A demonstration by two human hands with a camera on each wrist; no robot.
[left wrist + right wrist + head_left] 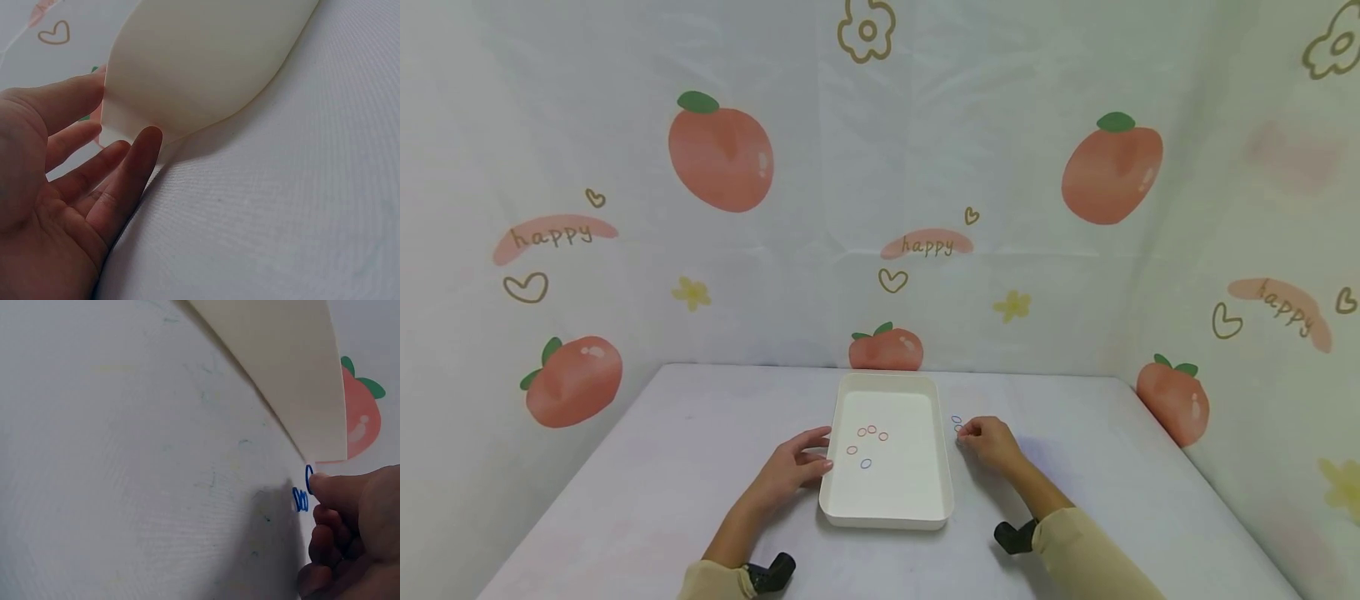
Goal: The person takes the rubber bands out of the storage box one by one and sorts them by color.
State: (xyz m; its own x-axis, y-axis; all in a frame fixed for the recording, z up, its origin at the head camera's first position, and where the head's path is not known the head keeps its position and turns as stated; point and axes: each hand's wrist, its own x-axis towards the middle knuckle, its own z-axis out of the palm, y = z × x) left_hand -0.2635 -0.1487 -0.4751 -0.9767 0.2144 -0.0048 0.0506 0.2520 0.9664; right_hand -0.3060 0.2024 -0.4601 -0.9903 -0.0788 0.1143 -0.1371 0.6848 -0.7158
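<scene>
Item: blue ring (308, 479), one, at the fingertips of the right grip (992, 443), which is narrowed in a pinch on it, thumb foremost; ring on edge in the right-wrist view.

Item: further blue rings (300, 500), just beside the right grip's fingertips; they overlap in view, exact count unclear.

Item: tray, white, rectangular (898, 492), between the grips. Its right wall stands between the right grip and the contents.

Contents, left of the right grip: red rings (883, 437), four; blue ring, one, nearest the person.

Item: left grip (793, 467), loosely spread, fingers touching the tray's left wall.

Item: surface, white cloth (647, 500), below both grips.

Item: peach-printed curtain (775, 292), beyond both grips.
</scene>
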